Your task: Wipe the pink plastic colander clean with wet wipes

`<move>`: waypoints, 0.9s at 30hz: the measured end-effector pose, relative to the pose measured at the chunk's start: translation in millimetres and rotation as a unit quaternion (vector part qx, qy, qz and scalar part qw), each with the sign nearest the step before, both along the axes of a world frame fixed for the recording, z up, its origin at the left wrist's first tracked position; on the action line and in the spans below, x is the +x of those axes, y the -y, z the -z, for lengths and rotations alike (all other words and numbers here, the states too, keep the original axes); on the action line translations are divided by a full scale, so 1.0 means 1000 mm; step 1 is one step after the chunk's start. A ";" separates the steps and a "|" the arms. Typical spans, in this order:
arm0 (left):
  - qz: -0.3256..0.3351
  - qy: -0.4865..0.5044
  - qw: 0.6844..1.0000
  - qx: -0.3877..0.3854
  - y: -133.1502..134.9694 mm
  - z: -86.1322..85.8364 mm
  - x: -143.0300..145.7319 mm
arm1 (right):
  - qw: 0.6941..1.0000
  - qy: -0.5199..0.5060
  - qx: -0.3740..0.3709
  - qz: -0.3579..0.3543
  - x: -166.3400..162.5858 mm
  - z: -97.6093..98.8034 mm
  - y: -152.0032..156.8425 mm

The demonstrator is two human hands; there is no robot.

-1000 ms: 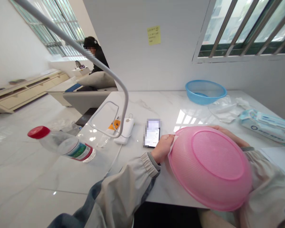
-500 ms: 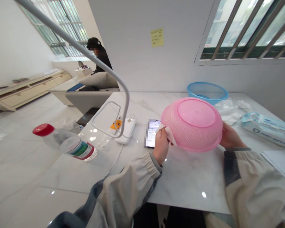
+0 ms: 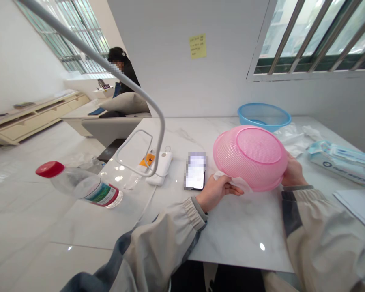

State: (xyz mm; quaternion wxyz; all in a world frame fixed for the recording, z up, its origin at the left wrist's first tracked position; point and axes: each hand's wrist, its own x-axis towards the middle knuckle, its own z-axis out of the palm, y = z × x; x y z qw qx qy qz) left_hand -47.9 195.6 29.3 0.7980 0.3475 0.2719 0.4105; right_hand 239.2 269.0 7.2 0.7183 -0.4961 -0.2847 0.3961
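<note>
A pink mesh basket (image 3: 251,154) is held tilted above the white table, its round base facing up and toward me. My right hand (image 3: 293,170) grips the rim on its right side; some of those fingers are hidden behind the basket. At the lower left rim, my left hand (image 3: 220,190) pinches a white wipe (image 3: 241,183) and presses it against the mesh. Just left of that hand lies a phone (image 3: 196,172) with its screen lit.
Behind the basket stands a blue mesh basket (image 3: 264,115) near crumpled plastic (image 3: 292,140). A wipes pack (image 3: 342,162) and white paper (image 3: 357,207) lie to the right. Leftward are a white power bank (image 3: 161,168), a red-capped bottle (image 3: 88,186) and a grey curved stand (image 3: 162,129).
My left hand has moved from the basket's left side to under its lower left rim, spreading the wipe there. The basket has shifted slightly right and tilted, uncovering more of the phone.
</note>
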 end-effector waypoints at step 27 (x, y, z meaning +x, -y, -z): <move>-0.196 -0.102 0.974 0.051 -0.005 0.010 0.002 | 0.993 0.033 -0.116 -0.004 0.004 -0.036 0.022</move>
